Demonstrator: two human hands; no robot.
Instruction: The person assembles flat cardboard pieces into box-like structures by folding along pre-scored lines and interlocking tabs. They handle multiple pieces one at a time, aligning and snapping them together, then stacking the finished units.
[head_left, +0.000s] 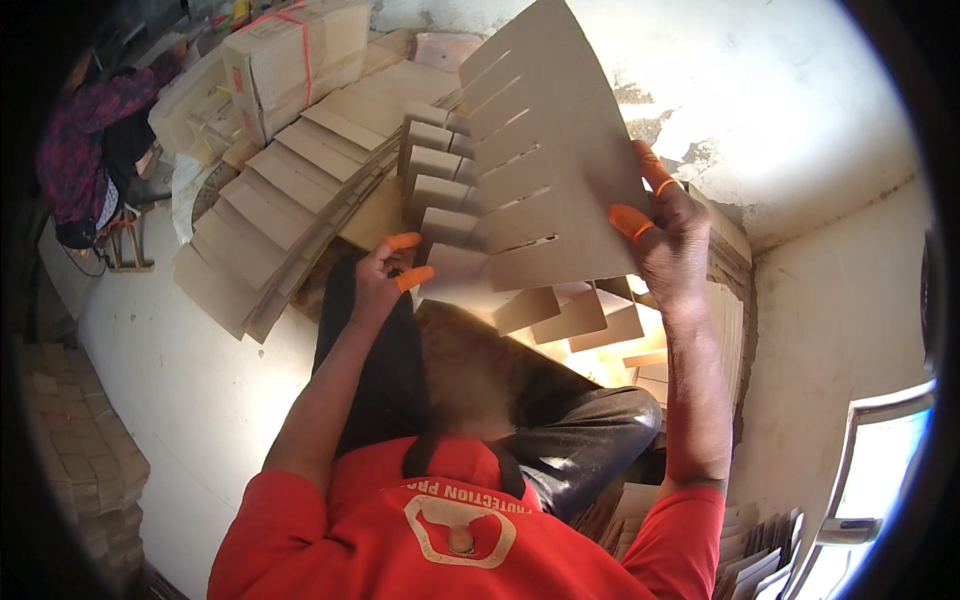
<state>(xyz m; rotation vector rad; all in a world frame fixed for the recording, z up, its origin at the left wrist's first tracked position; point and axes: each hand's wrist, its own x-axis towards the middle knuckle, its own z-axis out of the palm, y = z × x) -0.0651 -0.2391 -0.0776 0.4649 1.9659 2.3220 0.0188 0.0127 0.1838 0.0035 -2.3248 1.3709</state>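
The slotted cardboard sheet (545, 160) is held up between both hands. The right hand (668, 238) grips its right edge with orange-capped fingers (630, 220); the left hand (385, 275) pinches a smaller slotted strip (440, 200) at its near left.

The slotted cardboard sheet (545, 170) is covering most of the palm of the right grip (668, 240), so only its thumb, one finger and the back of the hand are showing. The left grip (385, 275) is hiding the sheet's lower left corner. Below both grips, the person's lap is blocking the cardboard pieces (585, 320) lying underneath. Far to the left of the left grip, another person (85, 150) is being cut off by the dark rim.
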